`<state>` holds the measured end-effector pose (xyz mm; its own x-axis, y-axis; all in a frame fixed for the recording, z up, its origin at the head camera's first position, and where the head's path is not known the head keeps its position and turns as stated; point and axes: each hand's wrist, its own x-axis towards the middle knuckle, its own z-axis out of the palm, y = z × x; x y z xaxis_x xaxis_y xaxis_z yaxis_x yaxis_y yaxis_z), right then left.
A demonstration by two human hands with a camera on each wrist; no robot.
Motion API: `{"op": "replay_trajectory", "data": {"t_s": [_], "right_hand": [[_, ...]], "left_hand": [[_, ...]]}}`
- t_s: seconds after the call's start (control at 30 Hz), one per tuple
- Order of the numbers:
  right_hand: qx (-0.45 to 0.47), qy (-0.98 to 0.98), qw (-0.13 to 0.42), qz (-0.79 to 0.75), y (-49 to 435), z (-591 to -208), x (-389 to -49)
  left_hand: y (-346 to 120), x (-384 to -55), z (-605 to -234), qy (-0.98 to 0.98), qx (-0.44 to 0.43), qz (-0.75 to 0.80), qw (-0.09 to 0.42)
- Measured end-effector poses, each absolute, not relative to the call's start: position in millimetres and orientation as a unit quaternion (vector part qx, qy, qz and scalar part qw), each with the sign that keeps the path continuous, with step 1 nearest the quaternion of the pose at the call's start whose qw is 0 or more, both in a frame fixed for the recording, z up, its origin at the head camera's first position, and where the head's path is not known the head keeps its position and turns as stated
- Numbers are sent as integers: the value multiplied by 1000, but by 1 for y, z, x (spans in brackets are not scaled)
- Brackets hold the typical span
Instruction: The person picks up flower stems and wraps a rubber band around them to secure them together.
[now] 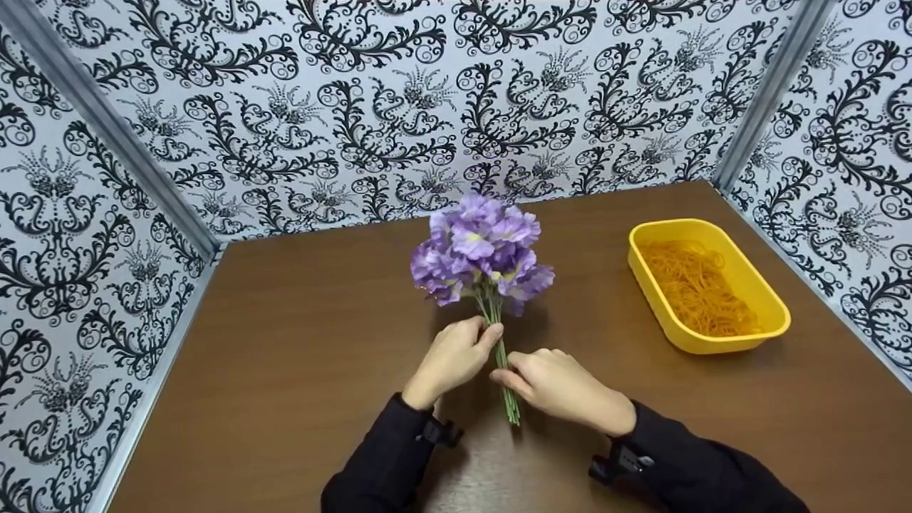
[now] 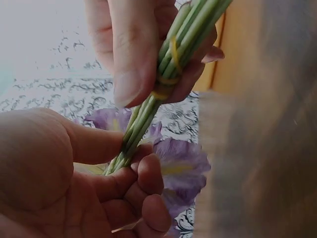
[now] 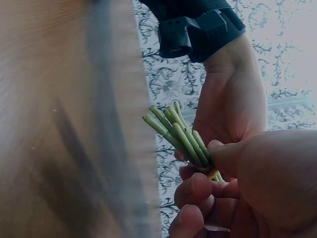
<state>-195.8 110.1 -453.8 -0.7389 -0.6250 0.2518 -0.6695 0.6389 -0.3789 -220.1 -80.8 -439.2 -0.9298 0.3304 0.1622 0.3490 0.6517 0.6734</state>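
Observation:
A bunch of purple artificial flowers (image 1: pixel 476 246) with yellow centres is held over the table, blooms pointing away from me. My left hand (image 1: pixel 452 356) pinches the green stems (image 2: pixel 141 121) between thumb and fingers, just below the blooms. Lower down, my right hand (image 1: pixel 566 385) grips the same stems with its thumb and curled fingers. A yellow rubber band (image 2: pixel 168 82) winds round the stems beside the right fingers. In the right wrist view the cut stem ends (image 3: pixel 171 121) stick out past the right hand, and part of the band is hidden by fingers.
On the right of the brown table (image 1: pixel 306 342) stands a yellow plastic tub (image 1: pixel 773 313) holding many loose rubber bands (image 1: pixel 695 285). Patterned black-and-white panels (image 1: pixel 399 92) enclose the table at the back and on both sides.

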Motion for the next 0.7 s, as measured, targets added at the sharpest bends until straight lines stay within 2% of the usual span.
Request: {"op": "replay_trajectory", "data": {"t_s": [0.2,0.53,0.7], "right_hand": [[358,-909,70,203,108,-461,-197],[359,-907,120,184,108,-466,-200],[370,-905,122,173,109,-469,-200]], "left_hand": [[-81,-224,-445,-909,-173,-378,-33],[-78,-227,-449,-920,-173,-350,-2],[-77,-226,-454,-938,-173,-300,-1]]}}
